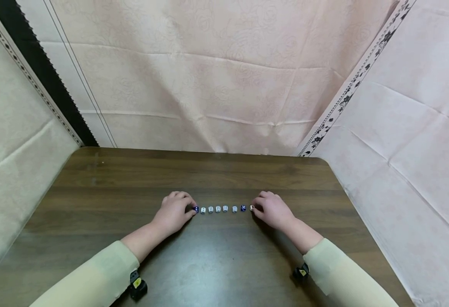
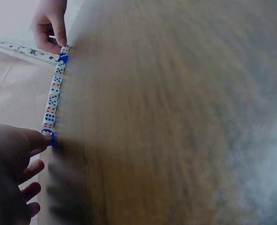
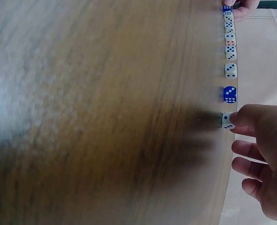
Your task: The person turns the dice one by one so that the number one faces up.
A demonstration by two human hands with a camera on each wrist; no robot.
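Note:
A row of dice runs across the middle of the wooden table. At its left end, my left hand pinches a blue die between thumb and finger, the other fingers loosely bent. My right hand pinches a white die at the right end, with the thumb on its near face. Just inside that one stands another blue die, apart from its neighbours. Several white dice with blue and red pips fill the row between, some with small gaps. Fingertips partly cover both end dice.
The brown wooden table has rounded far corners. Pale patterned cloth hangs behind it, and more white cloth lies along the right side. Black devices are strapped at both wrists, below pale green sleeves.

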